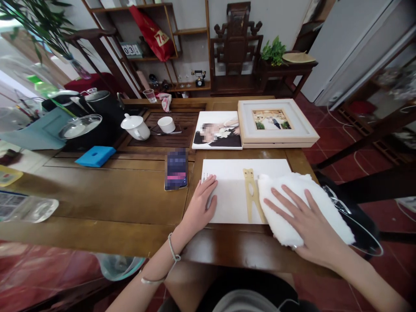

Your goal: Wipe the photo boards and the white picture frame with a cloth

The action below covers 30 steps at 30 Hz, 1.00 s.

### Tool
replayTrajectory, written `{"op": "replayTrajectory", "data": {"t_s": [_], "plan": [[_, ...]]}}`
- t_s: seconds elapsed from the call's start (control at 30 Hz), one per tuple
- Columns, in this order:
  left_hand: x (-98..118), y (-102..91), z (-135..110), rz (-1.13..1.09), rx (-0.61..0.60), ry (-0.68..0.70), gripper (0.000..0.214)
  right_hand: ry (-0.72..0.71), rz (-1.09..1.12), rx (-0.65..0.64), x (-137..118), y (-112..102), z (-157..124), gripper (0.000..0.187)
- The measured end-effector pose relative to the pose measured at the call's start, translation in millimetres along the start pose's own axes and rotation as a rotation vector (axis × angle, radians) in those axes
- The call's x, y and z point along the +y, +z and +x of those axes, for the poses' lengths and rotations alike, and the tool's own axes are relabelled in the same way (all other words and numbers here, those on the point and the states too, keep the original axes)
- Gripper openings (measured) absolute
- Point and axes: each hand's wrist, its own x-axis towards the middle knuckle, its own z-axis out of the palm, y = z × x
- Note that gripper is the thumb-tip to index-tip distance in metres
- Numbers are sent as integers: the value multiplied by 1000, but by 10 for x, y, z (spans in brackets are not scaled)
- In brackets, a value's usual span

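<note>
My left hand (204, 199) lies with its fingers stretched out on the left edge of a white board (227, 186) near the table's front. Flat on that board is a thin tan piece (249, 188) with a cat-like head, an oval hole and two long legs; its kind I cannot tell. My right hand (299, 216) rests with spread fingers on top of a fluffy white cloth (279, 186). This cloth covers the board's right side, touches the tan piece and hangs past the table's front right edge.
Behind the board are a photo panel (216, 141) and a framed picture (312, 130). A phone (176, 169) lies to the left. Further left are a blue block (95, 156), a lidded white cup (135, 128), a small white bowl (166, 125) and a black pot (84, 136).
</note>
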Motion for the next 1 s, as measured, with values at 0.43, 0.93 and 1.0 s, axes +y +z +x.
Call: {"op": "replayTrajectory", "data": {"t_s": [0.43,0.93,1.0], "plan": [[-25,-22,11,-21,-2,6,42,172,78,-17,822,170,1150,67],[65,-22,43,-39,-58,54,32,233,-72,52,329,125,342,91],[50,-16,36,-38,-30,51,31,242,-68,44,366,128,449,90]]}}
